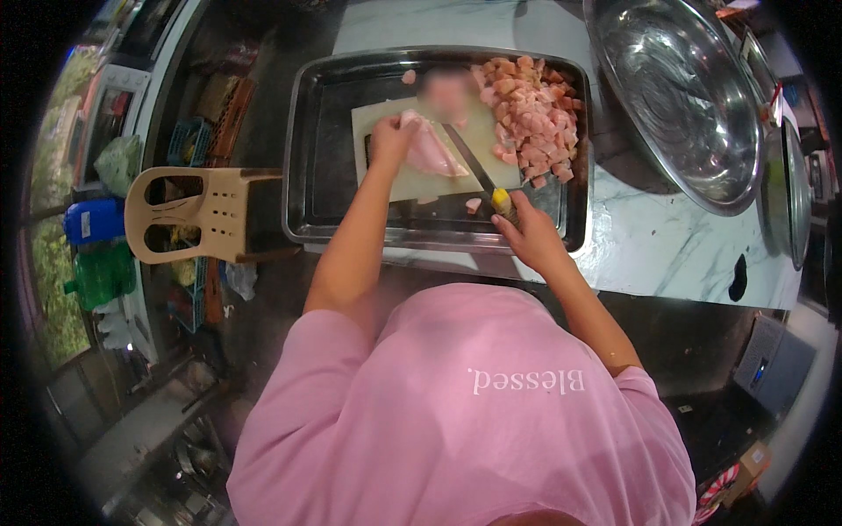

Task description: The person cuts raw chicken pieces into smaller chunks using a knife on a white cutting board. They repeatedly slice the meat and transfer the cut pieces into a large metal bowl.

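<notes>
My left hand (391,138) grips the upper left edge of a pale raw chicken breast (431,152), which lies on a whitish cutting board (399,188). In my right hand (531,231) is a knife (469,158) with a yellow-ended handle; its blade slants up and left over the board, close along the breast's right side. The board rests inside a large dark metal tray (307,197). Diced chicken (535,118) is heaped at the tray's right side. Beyond the breast, a pinkish piece on the board is blurred. A small scrap (474,205) lies near the knife handle.
The tray stands on a white marbled table (649,237). A big shiny metal basin (680,96) is at the far right, with another metal rim (794,193) beside it. On the left are a beige plastic chair (215,215), a blue container (90,221) and a green bottle (103,270).
</notes>
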